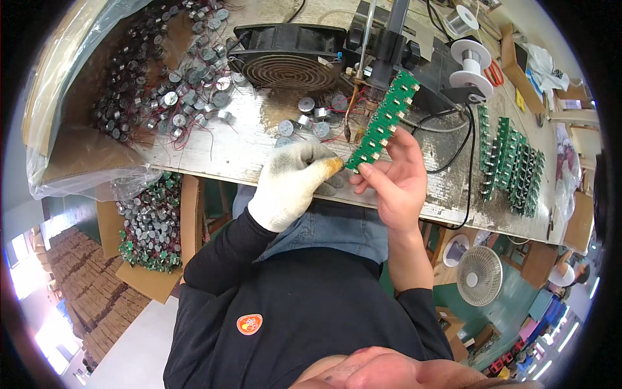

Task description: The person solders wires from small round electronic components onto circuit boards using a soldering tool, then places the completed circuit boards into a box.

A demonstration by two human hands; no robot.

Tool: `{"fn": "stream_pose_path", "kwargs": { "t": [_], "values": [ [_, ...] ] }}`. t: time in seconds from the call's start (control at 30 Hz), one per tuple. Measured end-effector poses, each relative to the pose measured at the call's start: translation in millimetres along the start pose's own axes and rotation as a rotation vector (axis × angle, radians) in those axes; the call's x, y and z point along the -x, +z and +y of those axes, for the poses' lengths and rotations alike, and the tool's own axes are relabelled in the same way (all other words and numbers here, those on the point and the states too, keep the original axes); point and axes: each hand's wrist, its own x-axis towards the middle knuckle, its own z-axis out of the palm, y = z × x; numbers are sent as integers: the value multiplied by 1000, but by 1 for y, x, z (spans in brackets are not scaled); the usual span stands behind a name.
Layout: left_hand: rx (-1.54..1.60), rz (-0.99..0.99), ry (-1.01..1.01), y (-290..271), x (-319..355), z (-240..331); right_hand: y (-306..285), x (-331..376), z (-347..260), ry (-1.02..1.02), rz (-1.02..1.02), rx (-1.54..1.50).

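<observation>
A long green circuit board strip (383, 120) with small pale connectors along it is held up at a slant above the table's front edge. My right hand (400, 185), bare, grips its lower part between thumb and fingers. At the lower end of the strip, the stained thumb and fingertip of my left hand (285, 185), in a white work glove, are pinched together on the board's corner. Whatever lies between those fingertips is hidden. Several small round metal motors (304, 122) with thin red wires lie on the table just beyond the left glove.
A large heap of wired motors (188, 97) covers the left, beside plastic sheeting. A black fan (288, 58) and a stand with a soldering tip (350, 120) stand at the back. Solder spools (471, 68), black cables and stacked board strips (515, 168) sit right. A filled carton (152, 227) stands below left.
</observation>
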Motion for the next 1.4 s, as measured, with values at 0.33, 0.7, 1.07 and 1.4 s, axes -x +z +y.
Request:
{"fn": "stream_pose_path", "kwargs": {
  "t": [0.33, 0.7, 1.07, 1.4],
  "values": [
    [72, -28, 97, 0, -9, -8, 4, -6, -4, 5, -21, -54],
    [86, -58, 99, 0, -10, -4, 5, -10, -5, -12, -14, -64],
    [183, -54, 101, 4, -8, -4, 4, -6, -2, -52, -7, -54],
    [102, 13, 49, 7, -4, 0, 1, -2, 1, -42, -14, -62]
  ]
}}
